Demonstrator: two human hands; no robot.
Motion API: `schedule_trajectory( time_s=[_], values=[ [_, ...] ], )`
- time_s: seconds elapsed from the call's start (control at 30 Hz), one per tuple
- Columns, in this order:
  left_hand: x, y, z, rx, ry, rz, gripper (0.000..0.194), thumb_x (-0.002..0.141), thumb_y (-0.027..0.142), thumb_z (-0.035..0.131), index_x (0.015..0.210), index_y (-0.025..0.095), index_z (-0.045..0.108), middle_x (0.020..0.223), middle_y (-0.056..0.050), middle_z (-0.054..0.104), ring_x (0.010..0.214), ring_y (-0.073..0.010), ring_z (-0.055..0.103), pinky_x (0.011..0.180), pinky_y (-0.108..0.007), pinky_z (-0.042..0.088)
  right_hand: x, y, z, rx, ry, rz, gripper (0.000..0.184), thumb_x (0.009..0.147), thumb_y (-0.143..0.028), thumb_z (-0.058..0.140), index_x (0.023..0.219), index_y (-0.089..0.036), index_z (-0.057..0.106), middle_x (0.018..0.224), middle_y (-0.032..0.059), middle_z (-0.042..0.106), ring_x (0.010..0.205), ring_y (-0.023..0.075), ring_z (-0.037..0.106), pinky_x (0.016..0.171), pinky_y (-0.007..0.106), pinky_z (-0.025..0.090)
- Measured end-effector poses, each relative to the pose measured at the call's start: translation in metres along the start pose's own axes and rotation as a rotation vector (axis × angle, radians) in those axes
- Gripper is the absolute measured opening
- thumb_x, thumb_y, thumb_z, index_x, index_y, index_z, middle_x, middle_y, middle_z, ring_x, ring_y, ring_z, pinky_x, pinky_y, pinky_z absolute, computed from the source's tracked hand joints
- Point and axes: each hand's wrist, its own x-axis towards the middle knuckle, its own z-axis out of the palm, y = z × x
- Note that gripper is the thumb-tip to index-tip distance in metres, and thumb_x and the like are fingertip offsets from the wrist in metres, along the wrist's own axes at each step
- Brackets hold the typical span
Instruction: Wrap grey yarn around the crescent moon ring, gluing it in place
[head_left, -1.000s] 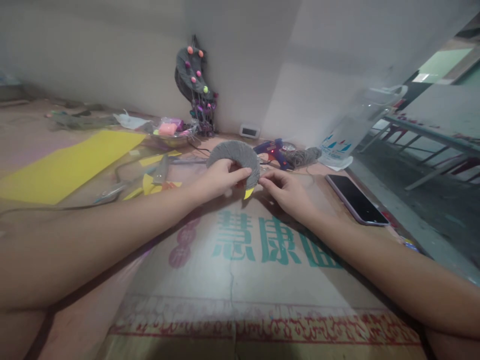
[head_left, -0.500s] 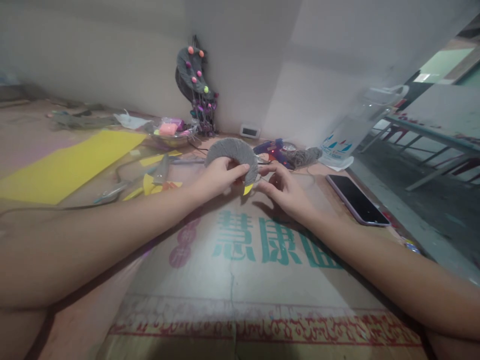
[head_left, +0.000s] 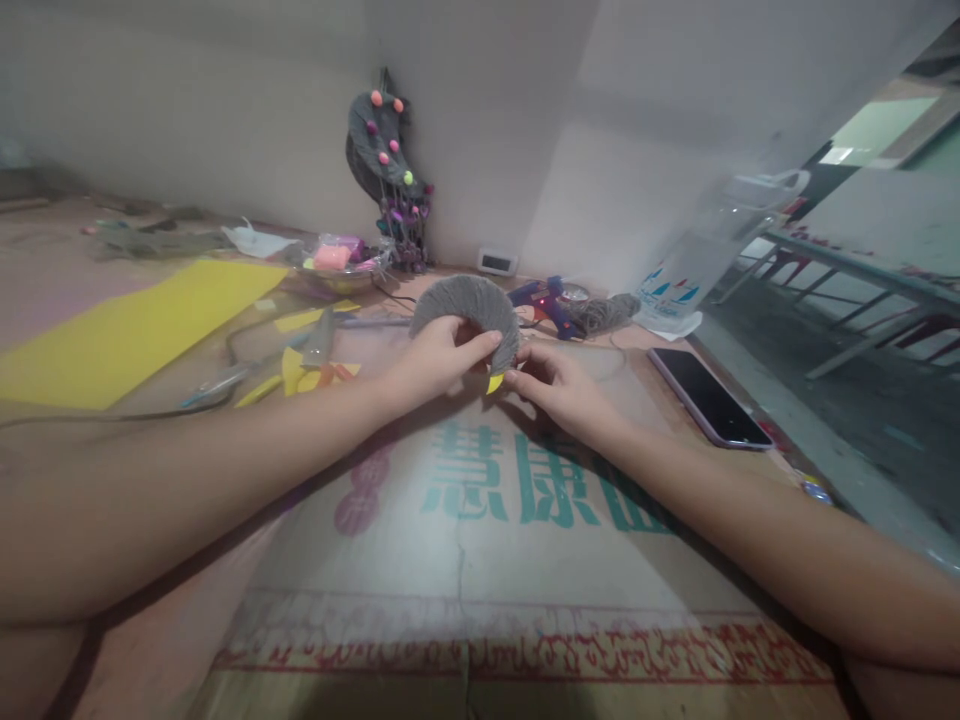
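Note:
My left hand is closed around a grey yarn-wrapped crescent, its thumb lying across the inner curve. A small bare yellow tip sticks out at the crescent's lower end, pointing toward me. My right hand is at the crescent's right edge beside this tip, thumb and fingers bent in a pinch. What lies between those fingertips is too small to make out. Behind the right hand lies a loose bundle of grey yarn, with a thin strand trailing near it.
A blue glue gun lies behind the crescent. A decorated grey crescent leans on the wall. Yellow sheet and scraps lie left; a phone and plastic bottle stand right. Printed cardboard covers the front.
My right hand has closed its fingers and come up against the crescent's edge by the yellow tip. My left hand keeps its hold in nearly the same place.

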Motion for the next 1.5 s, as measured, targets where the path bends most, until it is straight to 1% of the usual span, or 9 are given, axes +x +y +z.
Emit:
schedule_trajectory(
  time_s=[0.13,0.33,0.5,0.63,0.73,0.87,1.07,1.33,1.5],
  values=[
    [-0.001,-0.001,0.000,0.014,-0.017,0.015,0.022,0.090,0.035,0.060,0.080,0.016,0.063,0.071,-0.002,0.064,0.069,-0.0150,0.058,0.070,-0.026,0.046,0.001,0.000,0.001,0.053,-0.012,0.000,0.029,0.083,-0.042,0.066,0.097,-0.017,0.064,0.083,0.0012,0.063,0.065,0.0137,0.052,0.060,0.028,0.041],
    [-0.001,-0.001,0.000,0.031,-0.018,0.004,0.022,0.092,0.034,0.060,0.080,0.015,0.063,0.071,-0.002,0.064,0.070,-0.0151,0.059,0.069,-0.025,0.045,-0.003,-0.006,0.001,0.191,-0.003,0.041,0.022,0.079,-0.035,0.068,0.094,-0.019,0.064,0.078,-0.0013,0.059,0.064,0.0130,0.052,0.060,0.027,0.042],
    [-0.003,0.002,0.000,0.057,0.000,-0.013,0.023,0.092,0.034,0.060,0.080,0.015,0.062,0.073,-0.002,0.065,0.070,-0.0154,0.059,0.070,-0.026,0.045,-0.004,-0.010,0.002,0.284,-0.047,0.057,0.022,0.081,-0.033,0.069,0.097,-0.019,0.064,0.087,0.0009,0.063,0.072,0.0140,0.057,0.066,0.028,0.047],
    [-0.004,0.002,0.002,0.047,-0.011,0.009,0.022,0.092,0.033,0.059,0.080,0.015,0.061,0.073,-0.002,0.064,0.072,-0.0158,0.060,0.071,-0.027,0.045,0.001,-0.003,0.002,0.266,-0.067,-0.020,0.021,0.079,-0.030,0.070,0.096,-0.019,0.064,0.089,0.0010,0.064,0.074,0.0138,0.057,0.070,0.028,0.047],
    [-0.004,0.000,0.003,0.031,-0.026,0.022,0.020,0.091,0.032,0.059,0.081,0.016,0.061,0.074,-0.002,0.064,0.075,-0.0166,0.061,0.073,-0.027,0.046,0.003,0.002,0.002,0.252,-0.076,-0.032,0.022,0.078,-0.029,0.070,0.097,-0.019,0.063,0.088,0.0010,0.065,0.076,0.0149,0.059,0.071,0.029,0.047],
    [-0.003,-0.002,0.002,0.033,-0.031,0.022,0.023,0.091,0.037,0.059,0.087,0.015,0.063,0.079,-0.003,0.067,0.078,-0.0180,0.062,0.075,-0.029,0.046,0.002,0.000,0.002,0.269,-0.076,-0.012,0.022,0.078,-0.029,0.069,0.097,-0.019,0.063,0.088,0.0009,0.064,0.075,0.0146,0.057,0.069,0.029,0.047],
    [-0.004,-0.001,0.001,0.054,-0.032,0.012,0.025,0.091,0.039,0.059,0.085,0.015,0.063,0.078,-0.004,0.067,0.076,-0.0179,0.062,0.073,-0.030,0.047,-0.001,-0.005,0.003,0.316,-0.084,0.026,0.020,0.077,-0.026,0.068,0.095,-0.020,0.063,0.086,-0.0001,0.061,0.074,0.0138,0.056,0.067,0.027,0.046],
    [-0.004,-0.001,0.001,0.050,-0.046,0.016,0.027,0.091,0.041,0.058,0.085,0.015,0.062,0.079,-0.003,0.066,0.077,-0.0182,0.062,0.075,-0.030,0.047,0.000,-0.003,0.005,0.378,-0.076,0.038,0.019,0.078,-0.030,0.070,0.091,-0.022,0.061,0.085,-0.0005,0.059,0.078,0.0157,0.057,0.073,0.029,0.048],
    [-0.004,0.000,0.002,0.022,-0.048,0.016,0.024,0.091,0.038,0.059,0.085,0.015,0.063,0.080,-0.003,0.066,0.077,-0.0173,0.061,0.074,-0.029,0.047,-0.002,-0.005,0.004,0.335,-0.075,0.057,0.017,0.078,-0.029,0.069,0.091,-0.021,0.062,0.084,-0.0004,0.060,0.072,0.0135,0.055,0.065,0.027,0.046]
  ],
)
